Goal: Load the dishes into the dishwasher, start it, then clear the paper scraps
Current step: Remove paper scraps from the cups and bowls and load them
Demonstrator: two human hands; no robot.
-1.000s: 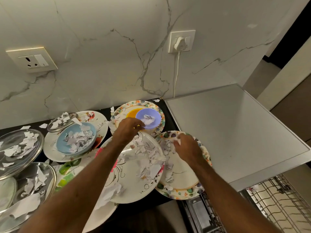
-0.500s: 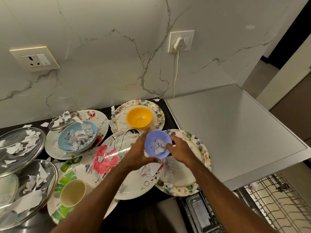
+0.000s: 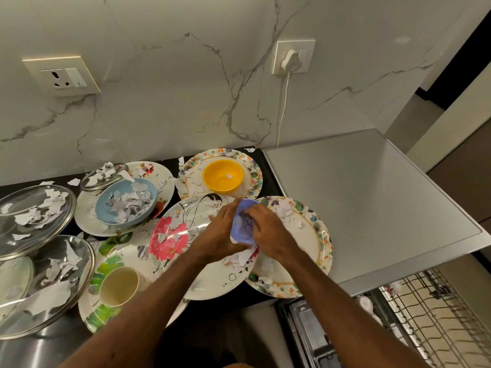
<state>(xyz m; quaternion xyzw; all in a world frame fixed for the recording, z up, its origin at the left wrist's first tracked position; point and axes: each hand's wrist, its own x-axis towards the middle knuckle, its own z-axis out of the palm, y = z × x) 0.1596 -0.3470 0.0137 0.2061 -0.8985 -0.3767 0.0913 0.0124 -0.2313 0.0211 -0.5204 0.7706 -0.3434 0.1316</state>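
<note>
My left hand (image 3: 218, 232) grips a small purple bowl (image 3: 242, 227), tilted on its side above the patterned plates. My right hand (image 3: 268, 232) reaches into the bowl's mouth, fingers among the paper scraps inside. Under them lie a pink-flower plate (image 3: 175, 235) and a leaf-rimmed plate (image 3: 310, 235), both strewn with paper scraps (image 3: 285, 211). A yellow bowl (image 3: 222, 175) sits on a plate behind. The open dishwasher rack (image 3: 430, 317) shows at the lower right.
A blue bowl (image 3: 125, 200) full of scraps sits on a plate at left. Two glass lids (image 3: 34, 213) hold scraps at far left. A cream cup (image 3: 119, 286) stands on a green-leaf plate. The grey dishwasher top (image 3: 366, 203) lies to the right; a plugged cord (image 3: 284, 102) hangs on the wall.
The purple bowl was lifted off the yellow bowl and brought toward me. It is now tipped on its side, and my right hand has moved into it.
</note>
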